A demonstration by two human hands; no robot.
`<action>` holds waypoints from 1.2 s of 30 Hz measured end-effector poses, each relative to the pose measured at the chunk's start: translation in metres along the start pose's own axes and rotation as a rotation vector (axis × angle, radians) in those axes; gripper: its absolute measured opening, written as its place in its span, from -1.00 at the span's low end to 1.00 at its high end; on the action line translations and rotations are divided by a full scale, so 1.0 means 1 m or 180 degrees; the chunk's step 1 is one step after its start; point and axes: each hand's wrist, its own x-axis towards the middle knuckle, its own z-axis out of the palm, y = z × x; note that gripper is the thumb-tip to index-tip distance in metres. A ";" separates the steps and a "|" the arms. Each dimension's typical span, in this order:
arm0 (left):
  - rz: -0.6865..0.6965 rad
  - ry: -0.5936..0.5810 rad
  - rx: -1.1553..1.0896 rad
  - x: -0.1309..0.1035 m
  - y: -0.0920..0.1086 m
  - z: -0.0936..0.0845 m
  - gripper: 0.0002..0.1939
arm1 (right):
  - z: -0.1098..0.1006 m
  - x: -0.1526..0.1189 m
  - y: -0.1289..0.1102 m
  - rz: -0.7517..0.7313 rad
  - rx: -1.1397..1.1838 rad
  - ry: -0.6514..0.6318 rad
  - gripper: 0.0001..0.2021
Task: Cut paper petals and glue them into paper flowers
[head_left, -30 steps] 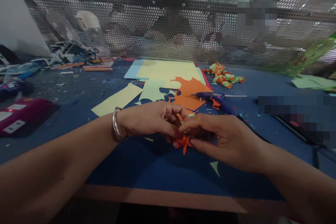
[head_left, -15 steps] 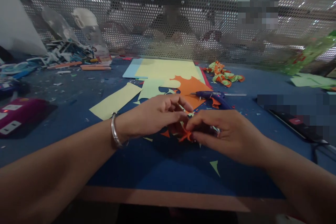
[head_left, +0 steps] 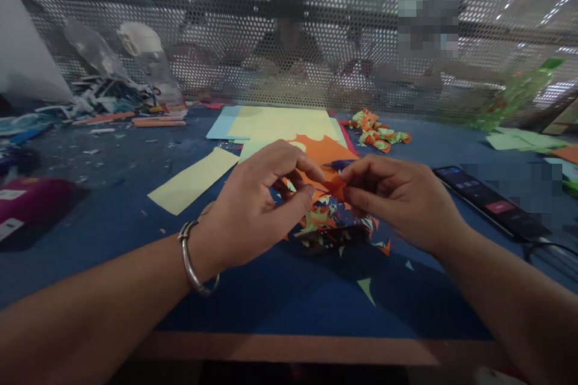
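A small folded orange paper piece (head_left: 335, 186) is pinched between the thumb and forefinger of my right hand (head_left: 397, 198). My left hand (head_left: 266, 204), with a silver bangle at the wrist, curves beside it. Its forefinger tip reaches the paper's left edge while the thumb stays apart, so this hand looks open. Beneath both hands lies a heap of green and orange paper scraps (head_left: 320, 216) around a dark object that I cannot make out. Behind my right hand, the blue nozzle end of a glue gun (head_left: 339, 164) shows; its body is hidden.
Orange sheet (head_left: 316, 147) with cut-outs and yellow sheets (head_left: 284, 120) lie behind. Curled orange-green paper pieces (head_left: 377, 132) sit back right. A phone (head_left: 492, 201) with a cable lies right, a yellow strip (head_left: 194, 180) left, a magenta box (head_left: 34, 207) far left. Bottles (head_left: 156, 72) stand behind.
Both hands have risen off the scrap heap, bringing the orange paper piece up with them. The heap and dark object now show below. The glue gun is now mostly covered by my right hand.
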 end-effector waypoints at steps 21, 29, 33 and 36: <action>0.0039 -0.0172 0.0165 0.005 0.000 0.003 -0.89 | -0.002 -0.003 0.009 -0.0070 -0.0162 -0.0102 -0.93; -0.0136 -0.0221 -0.0036 0.003 -0.001 0.004 -0.88 | -0.001 -0.003 0.009 -0.0036 -0.0060 -0.0183 -0.95; -0.0117 -0.0191 -0.0057 0.003 -0.002 0.004 -0.89 | -0.002 -0.002 0.008 -0.0073 -0.0127 -0.0175 -0.94; -0.0095 -0.0182 -0.0084 0.003 -0.003 0.005 -0.89 | -0.002 -0.002 0.008 -0.0116 -0.0112 -0.0145 -0.95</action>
